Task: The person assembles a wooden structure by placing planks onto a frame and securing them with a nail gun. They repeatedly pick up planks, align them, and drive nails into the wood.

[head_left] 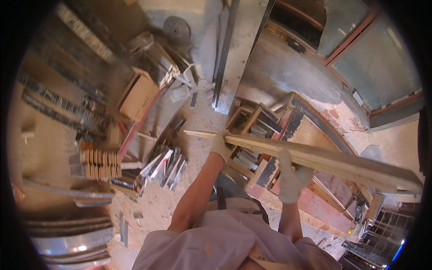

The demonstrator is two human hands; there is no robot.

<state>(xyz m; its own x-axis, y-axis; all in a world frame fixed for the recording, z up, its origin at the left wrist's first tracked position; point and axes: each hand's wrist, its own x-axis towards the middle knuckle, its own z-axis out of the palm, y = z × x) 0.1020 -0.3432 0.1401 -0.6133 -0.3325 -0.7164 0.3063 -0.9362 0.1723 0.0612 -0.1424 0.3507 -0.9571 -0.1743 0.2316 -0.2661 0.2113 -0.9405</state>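
Note:
A long bundle of pale wooden boards (pixel 330 157) stretches in front of me from the middle of the head view to the right. Its edges show several thin layers, and the right end looks broader because it is nearer. My left hand (pixel 220 146), in a light work glove, is closed around the bundle near its narrow left end. Farther right, my gloved right hand (pixel 292 180) grips the near side of the same bundle from below. Part of the fingers of both hands is hidden by the wood.
A workbench with a dark-edged top (pixel 310 119) lies beneath the boards at right. Behind my left hand stands a grey metal post (pixel 234 58). At left are a cardboard box (pixel 138 95), a stack of short wood pieces (pixel 101 164) and metal offcuts (pixel 166 166) on the dusty floor.

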